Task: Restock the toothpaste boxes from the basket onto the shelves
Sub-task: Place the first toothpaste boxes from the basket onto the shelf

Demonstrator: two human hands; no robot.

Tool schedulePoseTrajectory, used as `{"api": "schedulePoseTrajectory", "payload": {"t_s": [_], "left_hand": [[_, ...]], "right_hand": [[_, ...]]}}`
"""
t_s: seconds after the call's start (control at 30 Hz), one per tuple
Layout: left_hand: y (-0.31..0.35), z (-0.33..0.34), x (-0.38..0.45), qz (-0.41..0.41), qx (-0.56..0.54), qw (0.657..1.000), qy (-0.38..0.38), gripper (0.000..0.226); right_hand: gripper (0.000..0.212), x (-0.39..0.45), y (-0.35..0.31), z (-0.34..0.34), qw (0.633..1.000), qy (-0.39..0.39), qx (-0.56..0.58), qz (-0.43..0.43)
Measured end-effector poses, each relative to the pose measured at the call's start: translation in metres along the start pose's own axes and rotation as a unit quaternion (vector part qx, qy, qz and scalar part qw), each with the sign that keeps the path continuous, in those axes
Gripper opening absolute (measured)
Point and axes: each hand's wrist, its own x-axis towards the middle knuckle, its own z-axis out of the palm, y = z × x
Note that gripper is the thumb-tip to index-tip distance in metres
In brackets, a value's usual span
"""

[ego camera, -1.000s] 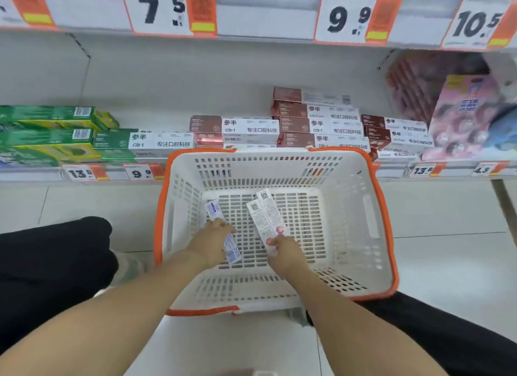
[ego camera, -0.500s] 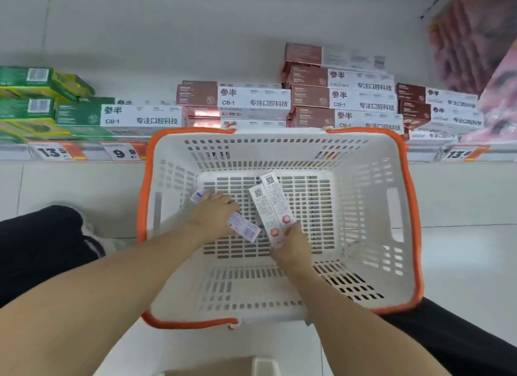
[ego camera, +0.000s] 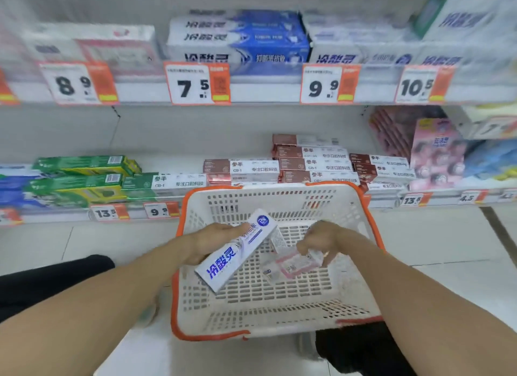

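In the head view, the left hand gripped a long white toothpaste box with blue lettering, lifted clear above the white slotted plastic basket with an orange rim. The right hand pinched a smaller pink-and-white box, also raised off the basket floor.

Shelving these well probably called for matching each box to its brand row (the blue-lettered white packs on the upper shelf looked like the match for the left box), then sliding it in lengthwise, label outward.

Motion blur smeared the pink box, so its print was unreadable, and whether the right hand held one box or two could not be told. A small white carton between the hands was partly hidden.
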Motion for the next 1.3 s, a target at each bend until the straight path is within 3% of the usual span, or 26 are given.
{"api": "schedulePoseTrajectory", "payload": {"t_s": [0.13, 0.23, 0.3, 0.4, 0.6, 0.7, 0.77, 0.87, 1.03, 1.17, 1.23, 1.3], "left_hand": [[0.039, -0.006, -0.052, 0.044, 0.014, 0.999, -0.014, 0.055], [0.071, -0.011, -0.094, 0.075, 0.068, 0.995, -0.004, 0.041], [0.085, -0.018, -0.115, 0.110, 0.115, 0.987, -0.002, 0.046], [0.098, -0.027, -0.138, 0.150, 0.175, 0.973, 0.021, 0.047], [0.096, -0.036, -0.150, 0.145, 0.025, 0.989, -0.010, 0.048], [0.092, -0.041, -0.144, 0.150, -0.019, 0.988, -0.024, 0.070], [0.094, -0.045, -0.141, 0.160, -0.054, 0.985, -0.032, 0.089], [0.101, -0.048, -0.143, 0.179, -0.067, 0.981, -0.033, 0.097], [0.109, -0.045, -0.153, 0.204, -0.031, 0.978, 0.011, 0.047], [0.110, -0.057, -0.164, 0.231, -0.041, 0.970, 0.061, 0.054], [0.109, -0.066, -0.169, 0.253, -0.062, 0.961, 0.095, 0.058], [0.106, -0.075, -0.175, 0.270, -0.098, 0.948, 0.135, 0.062]], "right_hand": [[0.034, -0.062, -0.033, -0.053, 0.997, -0.003, -0.036, -0.062], [0.022, -0.109, -0.054, -0.081, 0.992, 0.024, -0.017, -0.119], [0.014, -0.140, -0.064, -0.091, 0.986, 0.038, 0.007, -0.162], [0.021, -0.163, -0.063, -0.090, 0.966, 0.038, 0.097, -0.236], [0.040, -0.149, -0.057, -0.075, 0.885, -0.005, 0.322, -0.335], [0.047, -0.146, -0.059, -0.073, 0.857, 0.014, 0.371, -0.357], [0.050, -0.145, -0.059, -0.072, 0.852, 0.032, 0.373, -0.365], [0.041, -0.144, -0.062, -0.070, 0.845, 0.064, 0.379, -0.372], [0.019, -0.150, -0.068, -0.076, 0.855, 0.104, 0.354, -0.363], [0.023, -0.159, -0.075, -0.077, 0.880, 0.099, 0.264, -0.383], [0.017, -0.167, -0.086, -0.077, 0.862, 0.142, 0.275, -0.400], [0.026, -0.177, -0.100, -0.078, 0.839, 0.171, 0.292, -0.426]]}}
